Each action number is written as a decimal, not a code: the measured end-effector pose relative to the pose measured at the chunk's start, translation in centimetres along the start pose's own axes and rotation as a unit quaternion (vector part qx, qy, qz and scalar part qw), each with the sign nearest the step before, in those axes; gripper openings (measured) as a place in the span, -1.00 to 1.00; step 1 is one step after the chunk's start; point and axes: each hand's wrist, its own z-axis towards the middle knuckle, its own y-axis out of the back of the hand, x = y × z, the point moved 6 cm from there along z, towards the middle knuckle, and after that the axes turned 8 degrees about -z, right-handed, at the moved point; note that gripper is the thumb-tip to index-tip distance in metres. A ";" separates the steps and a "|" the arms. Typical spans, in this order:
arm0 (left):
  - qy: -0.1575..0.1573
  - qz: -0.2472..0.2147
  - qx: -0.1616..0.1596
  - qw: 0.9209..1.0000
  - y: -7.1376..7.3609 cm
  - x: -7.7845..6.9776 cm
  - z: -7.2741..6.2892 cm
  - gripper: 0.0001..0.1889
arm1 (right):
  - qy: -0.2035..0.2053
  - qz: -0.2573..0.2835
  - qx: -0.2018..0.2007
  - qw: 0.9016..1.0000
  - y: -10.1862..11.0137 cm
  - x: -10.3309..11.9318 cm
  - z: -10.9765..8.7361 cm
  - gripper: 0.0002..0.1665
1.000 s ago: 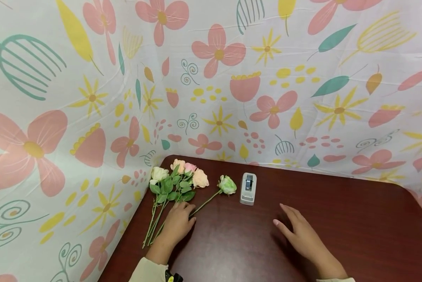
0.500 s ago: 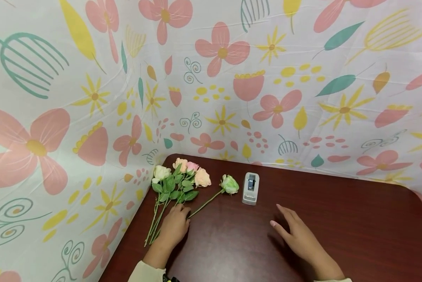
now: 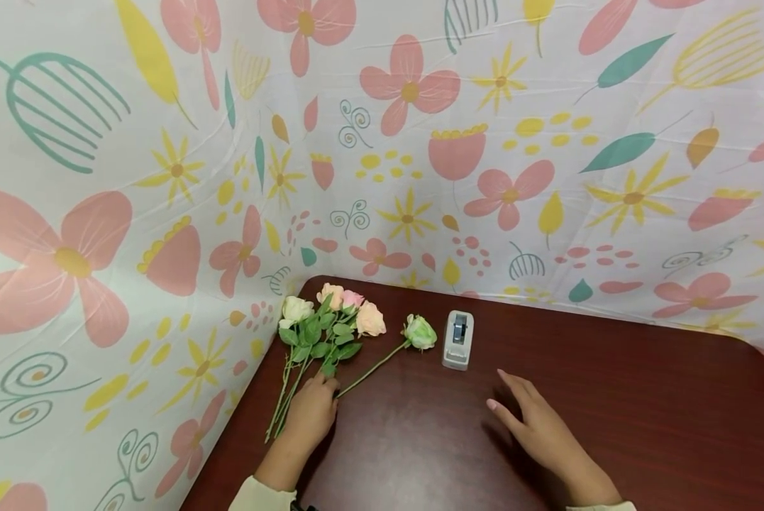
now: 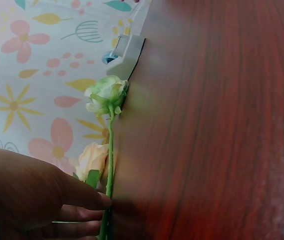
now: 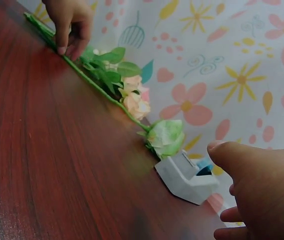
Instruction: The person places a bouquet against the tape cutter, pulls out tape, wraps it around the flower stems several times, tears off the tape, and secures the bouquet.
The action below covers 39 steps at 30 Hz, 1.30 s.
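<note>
A green-white rose (image 3: 420,332) lies on the dark red-brown table, its long stem running toward my left hand (image 3: 313,409). That hand pinches the lower stem; in the left wrist view the thumb (image 4: 98,199) is against the stem (image 4: 110,160), with the fingers on its far side. Beyond the hand lies a bunch of roses: a white rose (image 3: 296,309), peach roses (image 3: 371,319) and a pink one, with green leaves (image 3: 320,333). My right hand (image 3: 538,424) hovers low over the table with thumb and fingers apart, holding nothing, nearest to a white tape dispenser (image 3: 458,341).
The tape dispenser stands just right of the green-white rose's head. A white cloth (image 3: 394,163) with a printed flower pattern rises behind the table (image 3: 611,376) and along its left side. Bare stems (image 3: 286,397) of the bunch reach toward the table's left edge.
My left hand has moved down along the green-white rose's stem, toward its lower end. My right hand has drifted slightly left. The whole head view has shifted a little; the flowers and dispenser lie as before.
</note>
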 end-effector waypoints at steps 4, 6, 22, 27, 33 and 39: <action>-0.011 0.006 -0.004 1.000 0.3 -0.1 -0.1 -0.79 | 0.002 0.003 -0.001 1.000 -0.1 0.1 0.3 -0.15; -0.018 0.009 -0.008 1.000 0.4 -0.1 -0.2 -0.82 | 0.002 0.004 0.001 1.000 -0.2 0.2 0.4 -0.14; 0.008 0.027 0.009 1.000 0.5 1.6 -0.6 -0.84 | -0.002 0.001 0.009 1.000 -1.2 0.2 -0.1 -0.16; 0.013 0.028 0.007 1.000 0.7 2.0 -0.9 -0.86 | 0.012 0.002 0.004 1.000 -1.6 0.7 0.1 -0.18; 0.049 0.031 -0.006 0.998 1.3 2.7 -1.4 -0.87 | 0.051 0.006 -0.029 0.998 -1.8 1.9 0.3 -0.29; 0.081 0.031 -0.015 0.996 1.4 3.5 -1.7 -0.75 | 0.084 -0.003 -0.056 0.995 -2.0 3.3 0.7 -0.38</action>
